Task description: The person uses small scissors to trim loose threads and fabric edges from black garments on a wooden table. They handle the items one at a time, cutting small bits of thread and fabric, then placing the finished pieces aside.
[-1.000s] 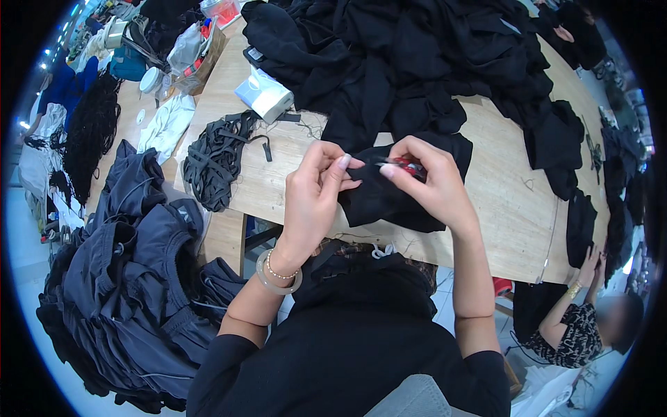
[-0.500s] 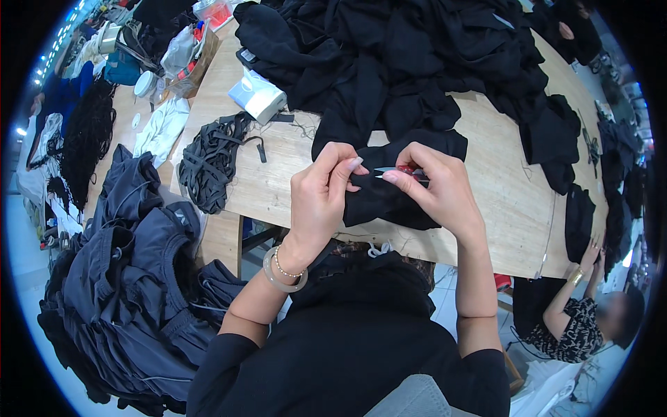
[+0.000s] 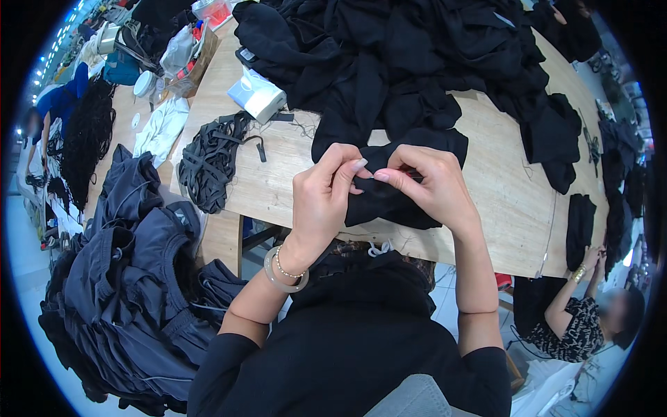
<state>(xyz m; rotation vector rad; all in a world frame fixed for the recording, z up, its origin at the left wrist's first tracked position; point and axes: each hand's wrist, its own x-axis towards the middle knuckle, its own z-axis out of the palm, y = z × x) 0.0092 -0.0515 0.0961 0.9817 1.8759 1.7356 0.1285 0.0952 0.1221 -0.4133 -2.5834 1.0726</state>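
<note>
Both hands meet over a small black garment piece [image 3: 389, 201] at the near edge of the wooden table [image 3: 500, 201]. My left hand [image 3: 321, 198], with bracelets on the wrist, pinches the fabric's upper left edge between thumb and fingers. My right hand [image 3: 432, 187] grips the same cloth from the right, fingertips almost touching the left ones. The cloth hangs down below the hands. Whether a small tool is in the right hand is hidden.
A large heap of black garments [image 3: 417, 62] covers the table's far side. A bundle of dark straps [image 3: 208, 163] and a white box-shaped item [image 3: 258, 97] lie at left. Dark blue clothing [image 3: 132, 278] is piled at lower left. Another person [image 3: 577, 313] sits at right.
A red-handled tool seen in my right hand a second ago is hidden now. Both hands have closed in on the black cloth and the fingertips have come together.
</note>
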